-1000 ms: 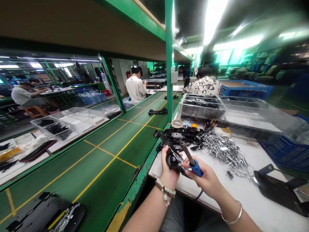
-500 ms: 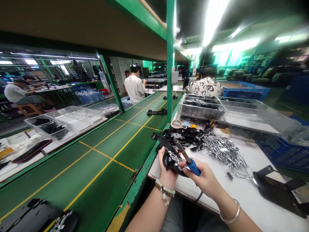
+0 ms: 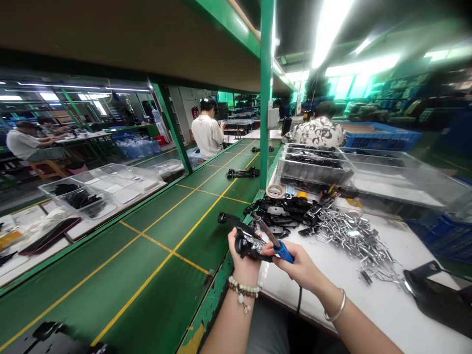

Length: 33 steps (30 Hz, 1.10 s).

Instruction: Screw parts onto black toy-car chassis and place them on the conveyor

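Note:
My left hand [image 3: 246, 268], with a bead bracelet at the wrist, is closed around a long black toy-car chassis [image 3: 243, 244]. The chassis is tilted, and its far end reaches over the green belt's edge. Bright metal parts show on its near end. In my right hand [image 3: 303, 269] is a blue-handled soldering iron [image 3: 284, 252], its metal barrel pointing up and left over the chassis. My right fingertips are close to the chassis's near end; whether they also grip a small part cannot be made out. A dark cord hangs below my right hand.
Left of my hands runs a green conveyor belt [image 3: 155, 265] carrying black chassis [image 3: 243, 173]. Bent metal pieces [image 3: 357, 238] and black plastic parts [image 3: 285, 211] lie heaped on the white table [image 3: 387, 314]. Clear bins [image 3: 313, 169] and a green post [image 3: 266, 98] stand beyond. Co-workers sit further off.
Both hands, with the chassis and soldering iron, have shifted left toward the belt. The chassis at the lower left has slid further out of view. The camera view has turned slightly.

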Tool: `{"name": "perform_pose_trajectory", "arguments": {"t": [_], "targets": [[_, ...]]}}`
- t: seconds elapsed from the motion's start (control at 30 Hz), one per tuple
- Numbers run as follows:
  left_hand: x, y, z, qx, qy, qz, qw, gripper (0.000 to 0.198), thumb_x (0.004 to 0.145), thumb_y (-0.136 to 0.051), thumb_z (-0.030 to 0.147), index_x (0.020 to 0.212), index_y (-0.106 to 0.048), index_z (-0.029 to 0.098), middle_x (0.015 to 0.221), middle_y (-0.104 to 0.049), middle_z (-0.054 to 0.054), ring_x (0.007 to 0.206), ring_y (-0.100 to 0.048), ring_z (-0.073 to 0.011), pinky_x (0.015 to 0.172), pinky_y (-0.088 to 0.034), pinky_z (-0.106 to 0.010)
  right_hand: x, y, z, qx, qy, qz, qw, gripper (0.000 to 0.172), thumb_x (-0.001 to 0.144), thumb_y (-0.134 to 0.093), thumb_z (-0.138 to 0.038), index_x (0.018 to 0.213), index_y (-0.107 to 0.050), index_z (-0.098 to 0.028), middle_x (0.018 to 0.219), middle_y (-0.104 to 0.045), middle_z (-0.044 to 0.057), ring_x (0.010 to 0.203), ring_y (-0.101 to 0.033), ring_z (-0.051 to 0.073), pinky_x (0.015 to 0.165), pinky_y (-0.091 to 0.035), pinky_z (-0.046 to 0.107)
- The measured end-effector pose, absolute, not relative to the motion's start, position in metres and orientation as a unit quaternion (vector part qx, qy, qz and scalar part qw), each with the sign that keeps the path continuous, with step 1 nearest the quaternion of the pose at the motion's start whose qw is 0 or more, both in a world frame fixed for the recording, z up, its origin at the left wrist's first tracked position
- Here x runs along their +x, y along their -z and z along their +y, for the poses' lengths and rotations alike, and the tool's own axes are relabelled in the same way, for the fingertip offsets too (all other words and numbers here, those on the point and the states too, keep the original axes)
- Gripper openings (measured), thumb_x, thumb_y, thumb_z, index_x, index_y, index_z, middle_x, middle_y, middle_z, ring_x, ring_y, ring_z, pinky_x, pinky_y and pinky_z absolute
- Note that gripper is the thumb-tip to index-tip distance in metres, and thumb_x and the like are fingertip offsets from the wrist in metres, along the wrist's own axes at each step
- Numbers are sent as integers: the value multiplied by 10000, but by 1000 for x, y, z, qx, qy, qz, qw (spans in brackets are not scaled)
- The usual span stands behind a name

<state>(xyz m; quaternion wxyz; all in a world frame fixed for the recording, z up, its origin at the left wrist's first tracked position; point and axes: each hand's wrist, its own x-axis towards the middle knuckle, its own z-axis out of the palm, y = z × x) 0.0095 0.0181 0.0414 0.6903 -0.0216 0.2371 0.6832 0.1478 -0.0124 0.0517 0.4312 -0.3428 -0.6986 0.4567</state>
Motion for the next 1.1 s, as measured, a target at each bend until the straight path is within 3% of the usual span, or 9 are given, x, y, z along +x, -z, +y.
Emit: {"name": "perform_pose_trajectory", "arguments": {"t": [0.1,0.2,0.27,0.37,0.53,0.67,0.9,1.0,1.1], "targets": [[5,-49,24,-12,-687,227,690,302,728,-520,431,641,-603,153,554,-592,-29,507,-579,-165,550,-480,-285,148,-54,-3,-359,-488,-685,405,229,767,-601,-319,932,-714,-208,987,-666,74,642,-617,158,463,-489,243],[-4,-57,24,8,-683,213,699,343,736,-504,458,731,-631,138,660,-629,-73,618,-619,-215,619,-503,-343,154,-44,13,-402,-491,-652,414,369,800,-544,-413,1042,-664,-161,825,-675,75,345,-443,69,282,-332,209],[-13,-60,21,23,-683,212,698,364,739,-502,477,813,-639,148,768,-649,-98,730,-636,-266,678,-507,-408,165,-32,30,-445,-469,-627,435,447,833,-497,-456,1121,-600,-129,786,-667,71,297,-359,43,277,-313,217],[-30,-60,18,28,-699,209,684,359,747,-502,499,889,-635,196,865,-653,-90,838,-630,-288,748,-493,-457,186,-10,58,-515,-421,-609,431,378,841,-555,-431,1060,-576,-123,892,-649,67,372,-420,39,326,-357,202],[-51,-57,22,24,-723,172,668,372,751,-503,537,953,-630,251,911,-660,-68,916,-613,-265,827,-468,-454,192,26,88,-568,-356,-651,356,187,860,-589,-320,901,-603,-138,896,-620,21,795,-600,146,706,-510,332],[-51,-59,24,41,-731,129,669,435,734,-514,552,984,-627,215,1044,-640,-107,1004,-586,-283,872,-448,-470,172,42,98,-579,-323,-670,334,204,863,-581,-322,959,-596,-143,984,-607,40,877,-589,173,774,-492,381],[-40,-69,22,41,-741,129,658,377,713,-554,532,913,-646,225,1059,-636,-98,1009,-591,-297,854,-458,-479,153,2,84,-551,-358,-647,388,261,842,-588,-398,886,-603,-142,706,-595,-11,590,-567,121,563,-480,280],[-33,-69,26,25,-735,199,647,354,708,-577,489,902,-650,202,980,-658,-100,893,-628,-290,788,-490,-464,145,-38,63,-524,-401,-624,418,419,820,-541,-526,981,-607,-144,460,-465,-65,343,-419,113,345,-337,251],[-21,-64,31,11,-730,209,650,378,712,-563,470,913,-650,163,904,-670,-99,847,-639,-277,767,-509,-421,133,-70,44,-493,-426,-627,427,437,745,-617,-544,943,-645,-155,382,-406,-77,304,-367,103,322,-280,245]]}}
